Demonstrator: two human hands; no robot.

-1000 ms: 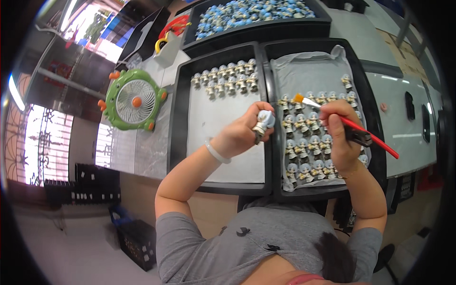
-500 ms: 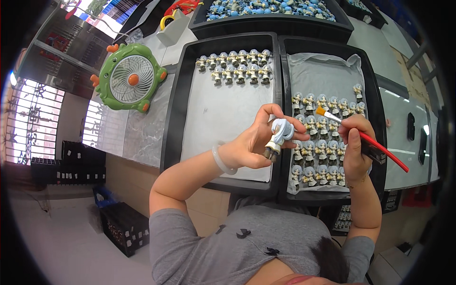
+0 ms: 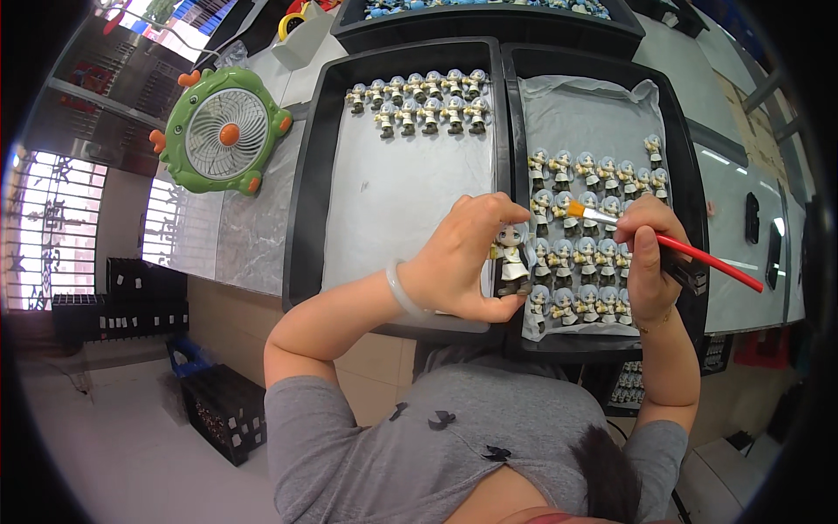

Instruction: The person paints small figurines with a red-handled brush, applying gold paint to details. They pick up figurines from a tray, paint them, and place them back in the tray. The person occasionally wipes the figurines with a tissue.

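1. Pinching one held figurine [image 3: 513,262] between thumb and fingers, the left hand [image 3: 463,258] hovers where the left tray [image 3: 318,175] and right tray [image 3: 682,175] meet.
2. The right hand [image 3: 650,253] grips one red-handled brush [image 3: 711,260] and one dark tool [image 3: 685,272].
3. Left: twelve figurines [image 3: 433,85], far rows of seven and five.
4. Right: many figurines [image 3: 586,256], some hidden.

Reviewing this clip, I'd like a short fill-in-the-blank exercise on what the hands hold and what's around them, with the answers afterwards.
1. One figurine is held in the person's ____ hand.
2. The right hand holds a brush whose long handle is ____ in colour.
3. Of the two lined trays side by side, the one with more figurines is on the person's ____.
4. The fan has a ____ outer frame.

Missing words: left; red; right; green.
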